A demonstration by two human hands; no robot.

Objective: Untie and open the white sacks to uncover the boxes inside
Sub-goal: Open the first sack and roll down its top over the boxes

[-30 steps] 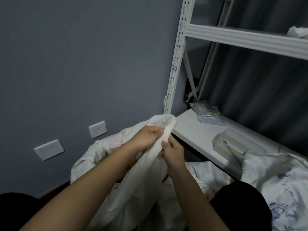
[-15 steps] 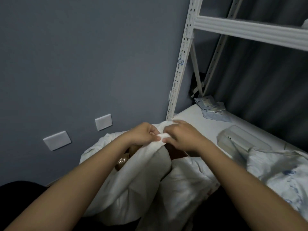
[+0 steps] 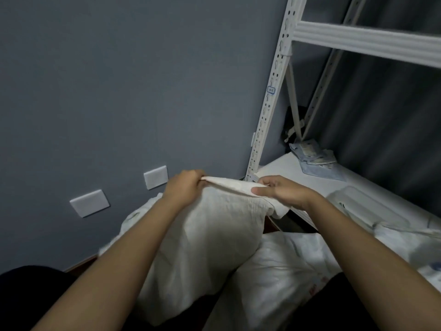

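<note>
Two hands grip the white sack (image 3: 202,235) mouth: left hand (image 3: 185,188) and right hand (image 3: 280,193) pinch its top edge.

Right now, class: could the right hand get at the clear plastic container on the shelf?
Probably yes, once it lets go. The right hand grips the white sack rim, as does the left hand. The clear plastic container lies just beside it on the shelf, with nothing between.

left hand (image 3: 185,187), right hand (image 3: 281,193), fingers curled, gripping
</note>
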